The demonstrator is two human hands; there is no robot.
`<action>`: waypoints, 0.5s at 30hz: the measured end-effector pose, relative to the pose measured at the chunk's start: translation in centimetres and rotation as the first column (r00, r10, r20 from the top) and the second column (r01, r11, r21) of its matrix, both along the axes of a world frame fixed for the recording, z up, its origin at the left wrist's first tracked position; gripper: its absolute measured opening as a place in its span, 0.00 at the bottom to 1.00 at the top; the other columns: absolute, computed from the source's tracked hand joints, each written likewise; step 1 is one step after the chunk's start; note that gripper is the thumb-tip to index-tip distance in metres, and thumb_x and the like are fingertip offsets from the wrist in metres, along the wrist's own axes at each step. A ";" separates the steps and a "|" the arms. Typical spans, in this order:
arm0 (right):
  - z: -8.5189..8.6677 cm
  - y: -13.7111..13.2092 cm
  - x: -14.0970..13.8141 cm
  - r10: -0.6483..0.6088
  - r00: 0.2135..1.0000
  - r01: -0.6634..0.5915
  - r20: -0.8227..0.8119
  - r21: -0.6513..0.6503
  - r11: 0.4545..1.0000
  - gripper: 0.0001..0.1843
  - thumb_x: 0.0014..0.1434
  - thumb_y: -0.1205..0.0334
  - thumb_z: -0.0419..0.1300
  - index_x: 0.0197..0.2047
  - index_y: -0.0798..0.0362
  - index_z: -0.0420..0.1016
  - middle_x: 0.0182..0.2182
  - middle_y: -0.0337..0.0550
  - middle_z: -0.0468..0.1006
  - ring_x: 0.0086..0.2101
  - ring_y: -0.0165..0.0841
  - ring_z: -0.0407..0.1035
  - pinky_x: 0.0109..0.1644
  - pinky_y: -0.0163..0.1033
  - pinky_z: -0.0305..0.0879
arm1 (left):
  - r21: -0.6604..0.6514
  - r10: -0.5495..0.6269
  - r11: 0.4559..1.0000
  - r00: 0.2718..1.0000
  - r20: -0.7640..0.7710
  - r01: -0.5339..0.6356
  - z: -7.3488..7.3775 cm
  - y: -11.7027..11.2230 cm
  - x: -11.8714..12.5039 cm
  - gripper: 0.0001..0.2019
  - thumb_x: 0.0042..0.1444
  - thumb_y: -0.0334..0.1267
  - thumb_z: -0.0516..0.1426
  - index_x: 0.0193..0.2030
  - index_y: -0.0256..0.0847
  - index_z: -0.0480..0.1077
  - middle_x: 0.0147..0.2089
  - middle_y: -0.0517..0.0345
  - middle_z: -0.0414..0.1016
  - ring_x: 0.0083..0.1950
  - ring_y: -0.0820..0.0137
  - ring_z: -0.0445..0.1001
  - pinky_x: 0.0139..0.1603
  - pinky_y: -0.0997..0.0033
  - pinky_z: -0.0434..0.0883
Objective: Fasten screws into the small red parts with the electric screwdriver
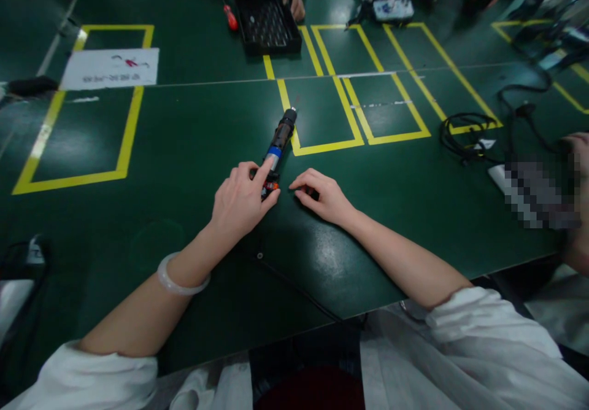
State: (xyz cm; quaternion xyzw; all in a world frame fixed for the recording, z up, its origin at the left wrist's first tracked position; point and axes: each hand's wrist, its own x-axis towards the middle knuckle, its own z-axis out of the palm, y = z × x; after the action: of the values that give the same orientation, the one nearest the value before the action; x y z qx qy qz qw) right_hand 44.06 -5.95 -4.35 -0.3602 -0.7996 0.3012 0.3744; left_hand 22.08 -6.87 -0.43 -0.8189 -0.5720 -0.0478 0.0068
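An electric screwdriver (281,132), dark-bodied with a blue band and a silvery section, lies slanted on the green table, its tip pointing away from me. My left hand (242,198) rests over its rear end, index finger stretched along the body and thumb around the near side. Orange-red parts show between that thumb and finger. Just to the right, my right hand (324,196) lies on the table with fingers curled and thumb close to the index finger. Something small and dark shows inside the curl, too unclear to name. The two hands are apart.
Yellow tape outlines (329,150) mark the green table (193,134). Across from me, a person's hands work at a black tray (271,45) beside a red-handled screwdriver (230,18). A paper sign (110,69) lies left; coiled black cable (464,137) and a pixelated object (534,192) are right.
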 end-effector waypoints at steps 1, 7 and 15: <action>0.0 0.0 0.0 -0.001 1.000 0.001 0.006 -0.006 1.000 0.06 0.65 0.67 0.57 0.43 0.51 0.75 0.39 0.44 0.75 0.36 0.32 0.71 0.40 0.38 0.69 | -0.008 0.021 1.000 1.000 -0.008 -0.021 0.1 0.2 -0.5 0.31 0.68 0.50 0.50 0.75 0.44 0.54 0.59 0.39 0.66 0.54 0.50 0.70 0.46 0.57 0.73; 0.1 0.0 0.1 0.007 1.000 -0.007 0.014 -0.028 1.000 0.06 0.65 0.67 0.57 0.42 0.51 0.75 0.40 0.43 0.76 0.36 0.31 0.71 0.41 0.38 0.69 | -0.040 0.216 0.975 0.976 -0.040 -0.218 0.9 2.2 -5.8 0.33 0.68 0.56 0.46 0.76 0.43 0.53 0.62 0.35 0.63 0.56 0.44 0.68 0.48 0.49 0.73; 0.2 0.0 0.2 0.013 1.000 -0.011 0.025 -0.044 0.999 0.06 0.65 0.67 0.57 0.41 0.51 0.75 0.39 0.44 0.76 0.36 0.31 0.71 0.41 0.37 0.68 | -0.058 0.541 0.839 0.841 -0.025 -0.542 0.8 4.7 -16.8 0.37 0.65 0.61 0.47 0.75 0.46 0.52 0.66 0.40 0.60 0.61 0.42 0.64 0.58 0.34 0.68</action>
State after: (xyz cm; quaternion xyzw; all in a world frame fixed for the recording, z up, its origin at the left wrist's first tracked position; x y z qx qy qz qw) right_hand 44.23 -5.94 -4.14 -0.3673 -0.7996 0.3164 0.3545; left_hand 5.28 -2.15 0.33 -0.6240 -0.7811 -0.0227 -0.0033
